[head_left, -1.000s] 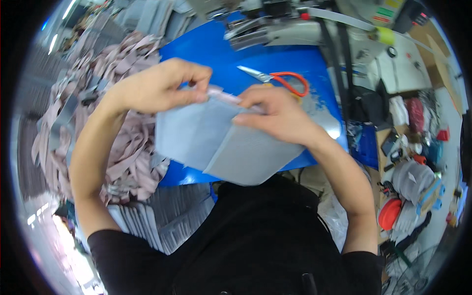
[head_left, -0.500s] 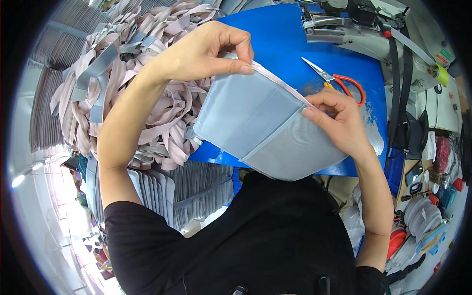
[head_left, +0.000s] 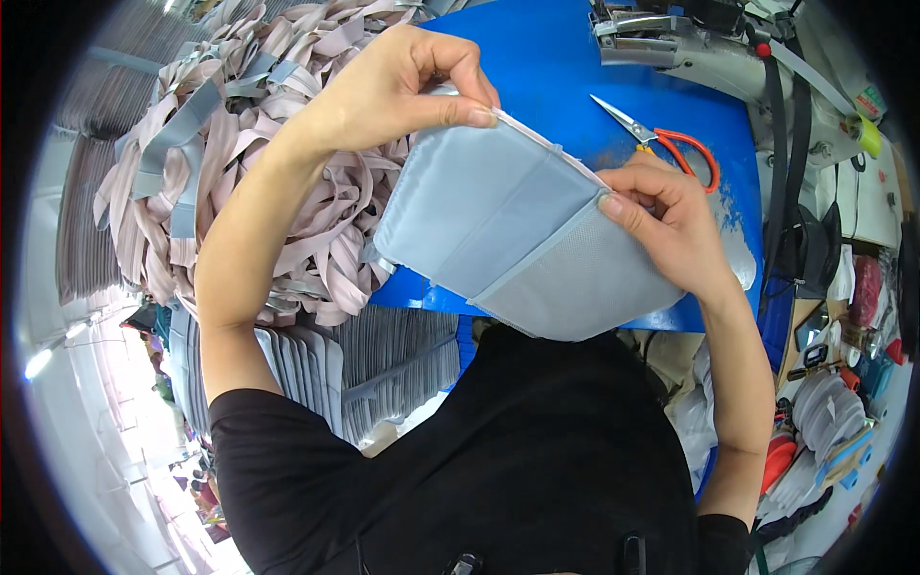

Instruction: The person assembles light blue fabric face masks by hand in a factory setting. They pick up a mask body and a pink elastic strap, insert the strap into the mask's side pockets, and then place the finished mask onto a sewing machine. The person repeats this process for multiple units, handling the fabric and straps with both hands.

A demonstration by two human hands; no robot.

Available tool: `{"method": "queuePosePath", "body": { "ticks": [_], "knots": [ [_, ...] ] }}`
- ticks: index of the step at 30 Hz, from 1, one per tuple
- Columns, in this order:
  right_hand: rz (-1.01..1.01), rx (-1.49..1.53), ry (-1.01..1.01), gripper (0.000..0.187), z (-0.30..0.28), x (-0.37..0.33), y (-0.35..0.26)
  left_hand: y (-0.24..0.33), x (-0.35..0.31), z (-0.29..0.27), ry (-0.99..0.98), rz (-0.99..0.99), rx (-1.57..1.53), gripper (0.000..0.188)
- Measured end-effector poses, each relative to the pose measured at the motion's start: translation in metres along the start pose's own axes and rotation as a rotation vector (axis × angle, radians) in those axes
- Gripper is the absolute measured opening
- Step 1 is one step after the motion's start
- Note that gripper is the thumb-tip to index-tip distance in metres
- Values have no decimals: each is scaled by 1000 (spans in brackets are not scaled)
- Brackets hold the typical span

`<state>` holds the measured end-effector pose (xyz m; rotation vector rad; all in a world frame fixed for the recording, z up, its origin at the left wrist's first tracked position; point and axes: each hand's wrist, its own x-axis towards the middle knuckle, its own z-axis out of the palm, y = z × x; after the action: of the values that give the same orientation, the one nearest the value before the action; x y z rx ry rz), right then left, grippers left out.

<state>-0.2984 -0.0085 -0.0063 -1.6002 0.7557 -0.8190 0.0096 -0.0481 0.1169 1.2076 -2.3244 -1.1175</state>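
Note:
Between my hands hangs a grey-blue fabric panel [head_left: 489, 206] with rounded corners, a band across its middle and a mesh section at its right part. A thin pinkish strip [head_left: 537, 137] runs along its upper edge. My left hand [head_left: 422, 81] pinches that edge near the panel's upper left, thumb in front and fingers behind. Farther right, my right hand [head_left: 666, 216] pinches the same edge where the mesh section starts. The panel is tilted, its lower edge close to my black shirt. Red-handled scissors [head_left: 661, 144] lie with spread blades beyond my right hand.
Under the panel is a blue tabletop [head_left: 537, 57]. A big tangle of pink and grey strips [head_left: 326, 220] lies at the left. Stacked grey panels [head_left: 402, 355] stand below it. A sewing machine [head_left: 690, 57] occupies the back right, with black straps [head_left: 778, 172] hanging beside it.
Both hands keep their pinches on the panel's edge. The panel has tilted slightly, and the whole view has shifted a little.

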Motion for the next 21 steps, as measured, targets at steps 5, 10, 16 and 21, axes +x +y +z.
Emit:
{"method": "queuePosePath", "body": {
  "ticks": [5, 10, 16, 21],
  "knots": [
    [-16, 1, -12, 22, -1, 2, -2, 0, 2, -2, 11, -4, 10, 17],
    [12, 184, -2, 23, 1, 11, -6, 0, 20, -10, 73, 27, 67, 20],
    [186, 406, 111, 22, 6, 26, -4, -39, 77, -54, -177, -7, -71, 19],
    [202, 427, 189, 25, -1, 56, 2, -58, 114, -41, -2, -65, 89, 17]
  ]
}}
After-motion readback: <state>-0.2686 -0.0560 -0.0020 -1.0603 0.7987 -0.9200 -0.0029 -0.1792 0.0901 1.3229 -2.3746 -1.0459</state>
